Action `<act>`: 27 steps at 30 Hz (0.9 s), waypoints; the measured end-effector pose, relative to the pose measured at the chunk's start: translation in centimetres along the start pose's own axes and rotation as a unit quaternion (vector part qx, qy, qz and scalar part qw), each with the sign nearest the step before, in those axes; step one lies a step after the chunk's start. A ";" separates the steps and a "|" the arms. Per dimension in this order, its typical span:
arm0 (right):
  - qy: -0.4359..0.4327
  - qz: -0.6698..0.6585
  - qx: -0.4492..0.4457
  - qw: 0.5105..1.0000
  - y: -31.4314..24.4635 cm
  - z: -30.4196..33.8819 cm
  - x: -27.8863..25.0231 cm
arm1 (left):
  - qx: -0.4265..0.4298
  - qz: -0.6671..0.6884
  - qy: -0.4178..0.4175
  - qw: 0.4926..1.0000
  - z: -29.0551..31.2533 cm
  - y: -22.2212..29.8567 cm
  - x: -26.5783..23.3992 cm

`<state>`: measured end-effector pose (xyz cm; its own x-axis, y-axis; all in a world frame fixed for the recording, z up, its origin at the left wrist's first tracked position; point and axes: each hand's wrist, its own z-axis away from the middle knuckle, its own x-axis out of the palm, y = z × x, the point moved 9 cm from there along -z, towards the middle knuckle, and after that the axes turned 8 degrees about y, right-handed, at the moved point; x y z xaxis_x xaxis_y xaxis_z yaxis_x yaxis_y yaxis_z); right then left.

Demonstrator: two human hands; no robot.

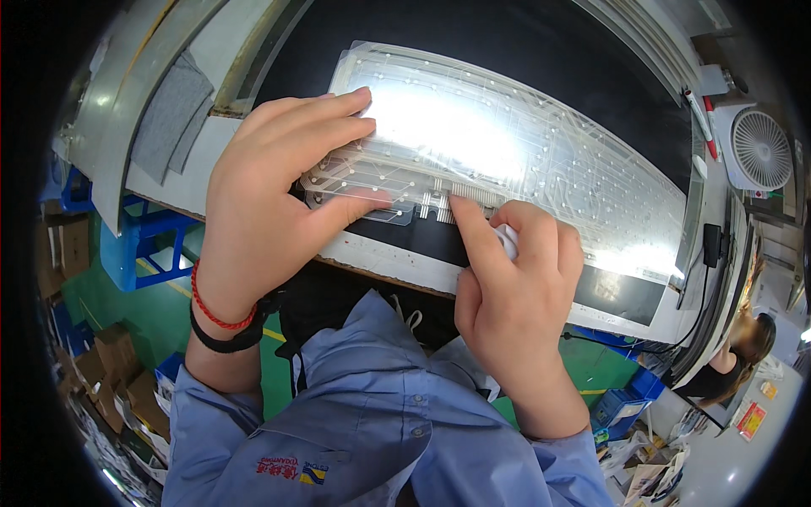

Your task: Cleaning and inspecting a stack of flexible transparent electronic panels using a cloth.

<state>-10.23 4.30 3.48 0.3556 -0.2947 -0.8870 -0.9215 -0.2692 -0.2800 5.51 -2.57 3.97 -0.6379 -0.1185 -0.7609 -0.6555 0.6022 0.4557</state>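
A clear flexible keyboard membrane circuit sheet (583, 177) with silvery traces and dots lies at a slant across the black work surface (583, 51). Strong glare whitens its middle. My left hand (274, 182) grips the sheet's left end, fingers over the top and thumb at the near edge. A short striped connector tail (437, 205) juts from the near edge between my hands. Just beside that tail, the index fingertip of my right hand (524, 283) presses down. A crumpled white wad, perhaps cloth or tissue (507, 240), is tucked in my right hand's curled fingers, mostly hidden.
Grey cloths (173, 114) lie on the left ledge. At the right edge are red-and-white markers (703, 122), a white fan (756, 144) and a black cable (703, 287). A blue stool (144, 253) stands lower left. Another person (735, 363) sits at far right.
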 end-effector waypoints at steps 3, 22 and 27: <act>0.008 -0.013 -0.003 1.000 0.0 0.1 -0.2 | -0.010 0.009 0.008 1.000 0.0 -0.3 -0.1; 0.034 -0.001 -0.022 0.999 0.0 0.1 0.1 | -0.017 0.020 0.016 1.000 -0.3 0.0 -0.4; 0.032 -0.009 -0.032 0.999 -0.1 0.2 0.0 | -0.010 0.021 0.011 1.000 0.1 -0.2 -0.2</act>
<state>-10.15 4.47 3.46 0.3839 -0.3462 -0.8560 -0.9032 -0.3336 -0.2701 5.81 -2.59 3.98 -0.6742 -0.1113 -0.7301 -0.6357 0.5908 0.4968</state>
